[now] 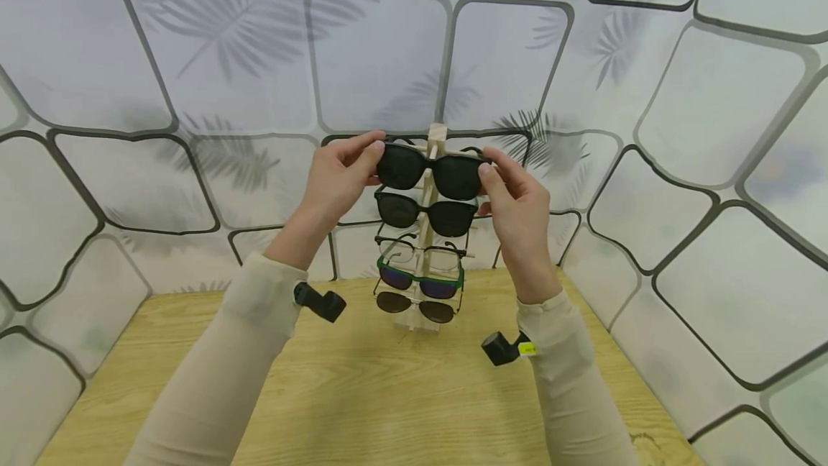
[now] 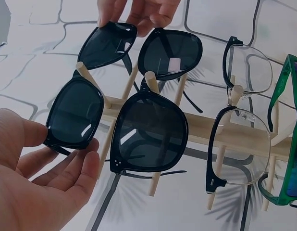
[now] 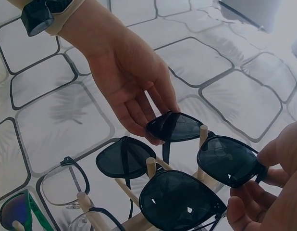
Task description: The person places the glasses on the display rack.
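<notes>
Both hands are at the top of a wooden eyewear stand (image 1: pixel 438 134), on a pair of black sunglasses (image 1: pixel 458 177). My left hand (image 1: pixel 339 177) pinches one outer end of the frame between thumb and fingers. At the opposite end, my right hand (image 1: pixel 522 218) pinches the frame likewise. In the right wrist view, a peg stands at the bridge of these sunglasses (image 3: pixel 225 161). Just below hangs a second black pair of sunglasses (image 1: pixel 451 218). Under it are clear half-rimmed glasses (image 1: pixel 443 259), green-framed sunglasses (image 1: pixel 441 288) and thin-framed dark sunglasses (image 1: pixel 436 311).
The stand is upright on a wood-grain table (image 1: pixel 362 394), near a patterned back wall (image 1: pixel 382 63). Another patterned wall (image 1: pixel 731 265) rises at the right. Small black cameras (image 1: pixel 321 302) are strapped to both wrists.
</notes>
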Available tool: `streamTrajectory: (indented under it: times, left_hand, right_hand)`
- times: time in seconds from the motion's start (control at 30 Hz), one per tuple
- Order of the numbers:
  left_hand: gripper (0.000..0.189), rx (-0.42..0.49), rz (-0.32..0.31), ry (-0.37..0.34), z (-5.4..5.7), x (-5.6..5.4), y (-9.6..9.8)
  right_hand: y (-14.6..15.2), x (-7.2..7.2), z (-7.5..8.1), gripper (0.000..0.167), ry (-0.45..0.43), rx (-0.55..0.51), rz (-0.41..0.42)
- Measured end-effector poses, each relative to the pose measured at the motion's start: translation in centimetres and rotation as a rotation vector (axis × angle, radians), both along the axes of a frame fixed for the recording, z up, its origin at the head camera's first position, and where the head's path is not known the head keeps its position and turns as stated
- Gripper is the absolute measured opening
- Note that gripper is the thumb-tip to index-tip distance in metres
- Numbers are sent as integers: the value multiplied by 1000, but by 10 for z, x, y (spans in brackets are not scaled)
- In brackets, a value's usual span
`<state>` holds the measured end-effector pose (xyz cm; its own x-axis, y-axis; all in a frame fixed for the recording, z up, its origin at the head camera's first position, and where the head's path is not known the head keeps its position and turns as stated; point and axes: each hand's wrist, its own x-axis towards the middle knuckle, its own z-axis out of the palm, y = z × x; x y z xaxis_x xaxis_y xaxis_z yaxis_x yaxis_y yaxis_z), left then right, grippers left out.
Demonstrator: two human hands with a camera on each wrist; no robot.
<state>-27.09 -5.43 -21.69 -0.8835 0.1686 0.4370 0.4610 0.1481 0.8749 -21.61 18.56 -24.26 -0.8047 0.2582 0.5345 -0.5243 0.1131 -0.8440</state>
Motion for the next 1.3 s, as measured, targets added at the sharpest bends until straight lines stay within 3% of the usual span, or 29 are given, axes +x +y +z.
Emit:
streamTrajectory:
  times: [0.73, 1.03, 1.13, 1.3]
  left_hand:
    - [42, 10, 1, 0, -2, 0, 0]
    - [43, -43, 24, 32, -2, 3, -5]
    - [44, -75, 40, 42, -6, 5, -11]
    - [45, -201, 106, 107, -18, 12, -24]
  right_hand:
    - [3, 0, 0, 36, -3, 16, 23]
    - [8, -1, 0, 38, -17, 36, -10]
    - [9, -1, -2, 37, -23, 38, -21]
    - [16, -1, -10, 36, -31, 97, -51]
